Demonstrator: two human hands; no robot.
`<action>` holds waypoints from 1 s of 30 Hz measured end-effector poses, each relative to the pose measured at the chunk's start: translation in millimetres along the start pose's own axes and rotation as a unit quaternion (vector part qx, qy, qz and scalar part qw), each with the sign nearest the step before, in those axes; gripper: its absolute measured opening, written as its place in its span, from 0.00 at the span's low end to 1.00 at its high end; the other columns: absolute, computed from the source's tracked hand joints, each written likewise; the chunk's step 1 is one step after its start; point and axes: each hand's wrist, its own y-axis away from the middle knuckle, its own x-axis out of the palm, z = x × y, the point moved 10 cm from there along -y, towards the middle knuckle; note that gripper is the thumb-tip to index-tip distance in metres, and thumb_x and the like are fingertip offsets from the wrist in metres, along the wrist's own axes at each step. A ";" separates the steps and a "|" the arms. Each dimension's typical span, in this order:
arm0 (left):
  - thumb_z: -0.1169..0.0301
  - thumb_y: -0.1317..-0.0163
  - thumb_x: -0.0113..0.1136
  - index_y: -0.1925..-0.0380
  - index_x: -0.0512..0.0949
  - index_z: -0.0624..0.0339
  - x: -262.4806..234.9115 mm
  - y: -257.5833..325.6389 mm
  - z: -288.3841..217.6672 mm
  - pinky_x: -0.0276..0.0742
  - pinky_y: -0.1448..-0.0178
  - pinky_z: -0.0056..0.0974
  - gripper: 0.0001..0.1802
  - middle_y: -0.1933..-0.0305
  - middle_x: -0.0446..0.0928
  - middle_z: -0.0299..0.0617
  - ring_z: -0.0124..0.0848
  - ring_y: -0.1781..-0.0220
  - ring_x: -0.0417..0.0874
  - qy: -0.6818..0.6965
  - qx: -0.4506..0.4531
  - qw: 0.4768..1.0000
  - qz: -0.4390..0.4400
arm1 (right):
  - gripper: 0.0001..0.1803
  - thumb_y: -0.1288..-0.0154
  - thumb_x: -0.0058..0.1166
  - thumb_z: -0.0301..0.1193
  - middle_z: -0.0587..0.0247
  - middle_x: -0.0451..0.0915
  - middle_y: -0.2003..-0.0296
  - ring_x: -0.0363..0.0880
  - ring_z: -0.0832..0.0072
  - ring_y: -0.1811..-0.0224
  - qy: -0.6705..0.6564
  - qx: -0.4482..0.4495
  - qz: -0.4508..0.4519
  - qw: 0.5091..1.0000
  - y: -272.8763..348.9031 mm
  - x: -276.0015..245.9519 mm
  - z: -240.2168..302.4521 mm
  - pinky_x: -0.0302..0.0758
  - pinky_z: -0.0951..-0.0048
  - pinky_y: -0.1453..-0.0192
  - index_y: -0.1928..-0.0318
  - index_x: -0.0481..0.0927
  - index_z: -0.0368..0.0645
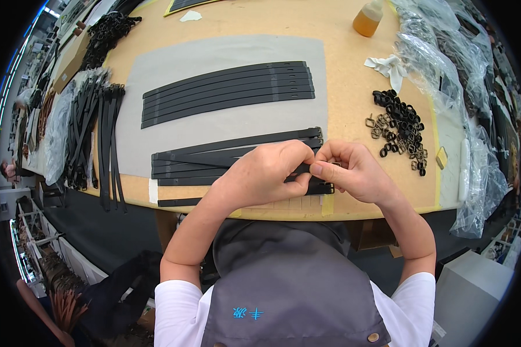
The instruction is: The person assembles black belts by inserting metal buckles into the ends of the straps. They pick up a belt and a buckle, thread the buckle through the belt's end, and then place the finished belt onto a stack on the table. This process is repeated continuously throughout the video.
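My left hand [269, 173] is closed in a pinch on the end of a black belt strap, which passes under that hand. Right beside it, my right hand [353, 170] is pinched at the same strap end. A small part shows between its fingers, mostly hidden, and I cannot tell what it is. Beneath both hands lie several black belt straps [214, 163], some with metal buckles [318, 132] at their right ends. One more strap [179, 202] rests along the table's near edge. Farther back, a row of flat black straps [228, 92] lies side by side on a grey sheet [185, 52].
Black loops and metal buckles [396, 127] are heaped at the right, near a crumpled white cloth [391, 69]. A bottle of amber liquid [367, 20] stands at the back. More straps [111, 144] hang over the left edge. Clear plastic [446, 75] covers the right side.
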 end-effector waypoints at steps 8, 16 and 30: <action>0.82 0.51 0.71 0.67 0.79 0.60 -2.7 1.4 -9.5 0.78 0.71 0.36 0.12 0.72 0.80 0.38 0.35 0.75 0.81 0.015 0.034 0.999 -0.009 | 0.14 0.23 0.56 0.38 0.76 0.73 0.74 0.65 0.88 0.72 0.075 -0.048 0.081 0.993 -0.3 17.5 11.4 0.63 0.77 0.68 0.61 0.81 0.39; 0.80 0.45 0.76 0.63 0.81 0.59 -10.0 3.5 -15.0 0.74 0.74 0.33 0.13 0.68 0.81 0.37 0.30 0.72 0.80 0.071 0.003 0.997 0.039 | 0.12 0.30 0.55 0.28 0.77 0.66 0.77 0.61 0.89 0.72 0.031 -0.136 -0.015 0.990 -0.1 19.8 9.7 0.60 0.77 0.69 0.73 0.74 0.39; 0.79 0.46 0.79 0.53 0.84 0.62 -50.4 3.2 -19.5 0.85 0.58 0.35 0.20 0.61 0.87 0.42 0.34 0.63 0.88 0.037 -0.040 0.998 -0.008 | 0.16 0.31 0.60 0.24 0.81 0.68 0.80 0.60 0.91 0.75 -0.041 -0.156 -0.066 0.985 7.2 18.0 38.6 0.57 0.77 0.73 0.78 0.73 0.41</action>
